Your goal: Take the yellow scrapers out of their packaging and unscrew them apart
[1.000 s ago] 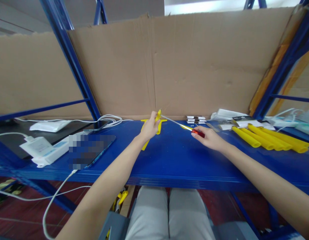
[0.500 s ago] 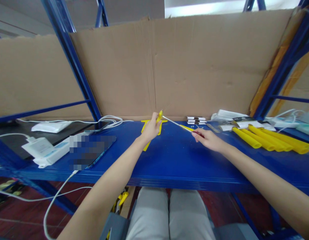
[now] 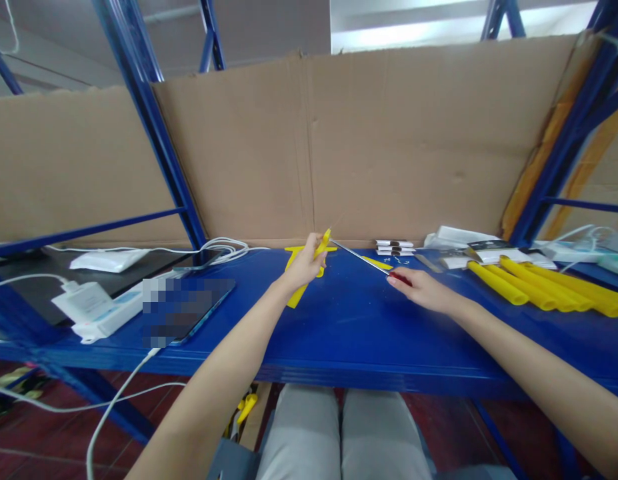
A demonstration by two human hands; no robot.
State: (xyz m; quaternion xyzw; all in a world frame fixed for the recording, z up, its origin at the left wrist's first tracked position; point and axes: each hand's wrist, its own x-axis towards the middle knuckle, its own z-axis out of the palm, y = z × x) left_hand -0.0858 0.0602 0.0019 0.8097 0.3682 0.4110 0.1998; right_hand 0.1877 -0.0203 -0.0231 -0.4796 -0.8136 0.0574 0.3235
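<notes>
My left hand (image 3: 303,265) is closed on a small yellow plastic piece (image 3: 323,243), which tilts upward from the fingertips. The fingers cover much of it. A screwdriver (image 3: 361,257) with a long metal shaft and a red handle lies in my closed right hand (image 3: 429,289). Its shaft points up and left, with the tip close beside the yellow piece; contact cannot be made out. Under and behind my left hand, a flat yellow T-shaped part (image 3: 297,297) rests on the blue shelf (image 3: 349,333). Another yellow piece (image 3: 377,263) lies behind the shaft.
Several yellow tubes (image 3: 553,287) lie at the right, near white packets (image 3: 459,238). Small black-and-white stacks (image 3: 395,247) stand by the cardboard wall (image 3: 379,147). On the left are a phone (image 3: 191,310), a power strip (image 3: 106,320) and white cables (image 3: 226,249).
The view has tilted up slightly, so the shelf sits lower. The yellow piece in my left hand has turned and looks narrower. The screwdriver stays pointed toward it.
</notes>
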